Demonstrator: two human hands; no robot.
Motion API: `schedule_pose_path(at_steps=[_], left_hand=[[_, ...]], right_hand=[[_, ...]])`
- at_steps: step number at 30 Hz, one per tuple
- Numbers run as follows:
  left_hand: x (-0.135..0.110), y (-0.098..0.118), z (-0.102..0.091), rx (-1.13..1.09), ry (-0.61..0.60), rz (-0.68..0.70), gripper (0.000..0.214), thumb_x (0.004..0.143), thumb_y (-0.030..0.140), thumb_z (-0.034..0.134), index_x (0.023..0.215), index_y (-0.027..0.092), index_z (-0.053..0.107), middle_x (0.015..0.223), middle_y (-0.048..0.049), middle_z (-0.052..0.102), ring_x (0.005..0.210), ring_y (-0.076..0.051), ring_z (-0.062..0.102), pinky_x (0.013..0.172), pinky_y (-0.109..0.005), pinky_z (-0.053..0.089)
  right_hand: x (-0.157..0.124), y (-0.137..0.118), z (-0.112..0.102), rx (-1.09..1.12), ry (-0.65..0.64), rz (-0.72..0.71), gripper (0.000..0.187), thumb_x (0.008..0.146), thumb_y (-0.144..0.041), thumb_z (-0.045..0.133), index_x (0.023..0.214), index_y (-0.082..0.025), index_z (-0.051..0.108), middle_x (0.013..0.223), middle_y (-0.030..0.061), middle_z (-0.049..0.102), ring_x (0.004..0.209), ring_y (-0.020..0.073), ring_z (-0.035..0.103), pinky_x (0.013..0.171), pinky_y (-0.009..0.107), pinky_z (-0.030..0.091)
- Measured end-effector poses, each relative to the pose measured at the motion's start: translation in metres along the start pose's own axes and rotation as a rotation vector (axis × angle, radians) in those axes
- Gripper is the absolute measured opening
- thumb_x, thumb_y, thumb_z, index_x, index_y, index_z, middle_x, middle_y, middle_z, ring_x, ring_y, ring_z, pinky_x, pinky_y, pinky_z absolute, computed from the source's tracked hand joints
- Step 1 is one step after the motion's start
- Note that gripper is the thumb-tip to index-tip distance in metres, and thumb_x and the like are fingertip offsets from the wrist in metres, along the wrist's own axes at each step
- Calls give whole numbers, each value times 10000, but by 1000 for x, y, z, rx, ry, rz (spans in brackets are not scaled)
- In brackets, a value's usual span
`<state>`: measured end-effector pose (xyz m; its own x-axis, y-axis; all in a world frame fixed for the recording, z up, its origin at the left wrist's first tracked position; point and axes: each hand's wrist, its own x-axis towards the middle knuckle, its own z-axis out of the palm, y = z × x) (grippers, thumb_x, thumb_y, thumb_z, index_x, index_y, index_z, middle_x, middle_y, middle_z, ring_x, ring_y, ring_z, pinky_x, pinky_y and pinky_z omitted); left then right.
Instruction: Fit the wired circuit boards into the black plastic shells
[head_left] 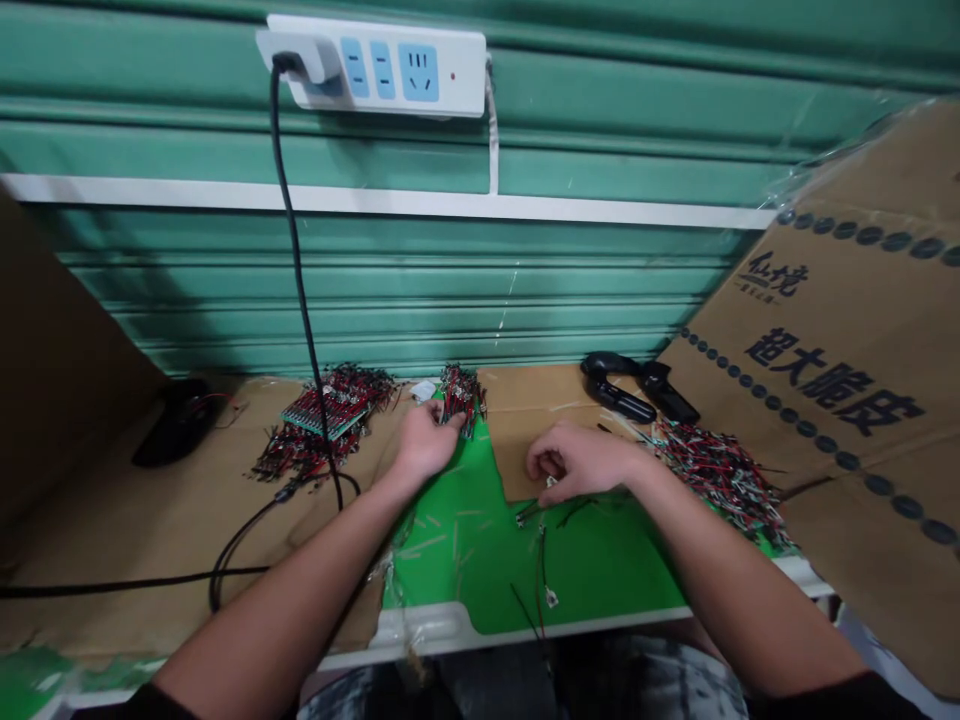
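Wire leads (541, 565), red and black with small metal terminals, are shown lying loose at 6 o'clock on a green cutting mat (615, 575), with clock directions taken from the middle of the mat. A bundle of leads (461, 395) is seen at 12 o'clock, at the mat's far edge. The left hand (426, 442) is laid against the lower end of this bundle with the fingers spread slightly and touching the wires; whether they are gripped cannot be told. The right hand (577, 460) is placed at 2 o'clock with the fingers curled inward, and a small metal terminal (550, 482) is pinched at the fingertips, partly hidden by them. Pale wire offcuts (442, 530) are scattered over the mat at 8 o'clock. A heap of red circuit strips with wires (322, 415) is placed at 10 o'clock on a cardboard sheet (127, 520), and a heap of stripped wires (720, 480) is seen at 3 o'clock. A black hand tool (619, 388) lies at 1 o'clock, its exact kind unclear. A white power strip (371, 65) is mounted on a green roller shutter (525, 290) beyond, and a black cable (296, 270) is led down from it past the left hand. A printed carton panel (817, 370) is propped at 2 o'clock.
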<state>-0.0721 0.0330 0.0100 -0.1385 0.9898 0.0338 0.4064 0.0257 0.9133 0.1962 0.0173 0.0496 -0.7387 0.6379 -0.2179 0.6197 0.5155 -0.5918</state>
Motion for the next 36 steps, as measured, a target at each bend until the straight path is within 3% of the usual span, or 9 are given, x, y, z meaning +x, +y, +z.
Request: schedule_pose_path(at_steps=[5, 9, 12, 17, 20, 23, 26, 31, 36], left_hand=[[2, 8, -16, 466, 102, 27, 227, 871, 346, 677, 1002, 177, 755, 973, -135, 793, 920, -320, 736, 807, -366, 506], [2, 14, -24, 713, 98, 14, 384, 881, 412, 645, 1149, 153, 736, 1046, -196, 786, 989, -387, 737, 833, -422, 532], [1, 16, -26, 817, 57, -11, 465, 886, 485, 612, 1165, 132, 729, 1061, -222, 771, 1005, -404, 725, 851, -450, 545], [-3, 18, -25, 943, 85, 37, 652, 877, 546, 599, 1318, 69, 650, 1327, -285, 637, 1288, -453, 567, 1010, -505, 511], [-5, 16, -23, 990, 72, 10, 712, 884, 574, 592, 1335, 23, 610, 1324, -315, 600, 1292, -478, 541, 1026, -530, 495], [-7, 14, -22, 988, 166, 63, 696, 850, 539, 660, 1283, -3, 600, 1286, -325, 583, 1241, -484, 547, 1006, -549, 494], [-10, 15, -19, 798, 230, 320, 481, 879, 445, 657, 1199, 87, 632, 1218, -246, 612, 1189, -415, 569, 1017, -528, 490], [-16, 12, -10, 407, -18, 597, 190, 974, 302, 516, 941, 202, 674, 1015, -112, 684, 1014, -285, 625, 961, -451, 514], [-15, 7, -6, 415, 15, 586, 143, 847, 278, 636, 930, 190, 712, 1075, -132, 677, 1076, -318, 593, 975, -474, 478]], right_hand=[[1, 0, 1, -14, -18, -73, 93, 811, -267, 814, 823, -181, 783, 782, 11, 685, 683, 136, 592, 620, 245, 379], [3, -1, 3, 69, 91, -121, 172, 870, -339, 777, 841, -170, 763, 853, 34, 672, 706, 141, 573, 630, 248, 394], [5, -2, 5, 188, 174, -112, 224, 906, -374, 737, 843, -160, 718, 797, 17, 643, 679, 137, 542, 608, 245, 386], [5, -5, 7, 387, 117, -82, 271, 909, -425, 740, 882, -162, 684, 685, -30, 584, 610, 121, 481, 563, 240, 347], [4, -9, 9, 529, 138, -106, 323, 897, -476, 763, 884, -170, 660, 731, -14, 629, 644, 131, 536, 591, 245, 396], [5, -12, 10, 688, 222, -99, 356, 888, -514, 780, 896, -183, 650, 761, -2, 668, 670, 146, 602, 612, 254, 456], [8, -12, 12, 818, 330, -109, 360, 877, -514, 804, 915, -189, 652, 809, 15, 705, 708, 156, 652, 646, 270, 509], [16, -10, 16, 974, 422, -164, 356, 893, -501, 802, 915, -194, 622, 897, 42, 750, 723, 146, 685, 685, 277, 545], [17, -18, 19, 1044, 348, -184, 392, 888, -516, 806, 898, -199, 576, 873, 42, 759, 682, 158, 714, 634, 278, 557]])
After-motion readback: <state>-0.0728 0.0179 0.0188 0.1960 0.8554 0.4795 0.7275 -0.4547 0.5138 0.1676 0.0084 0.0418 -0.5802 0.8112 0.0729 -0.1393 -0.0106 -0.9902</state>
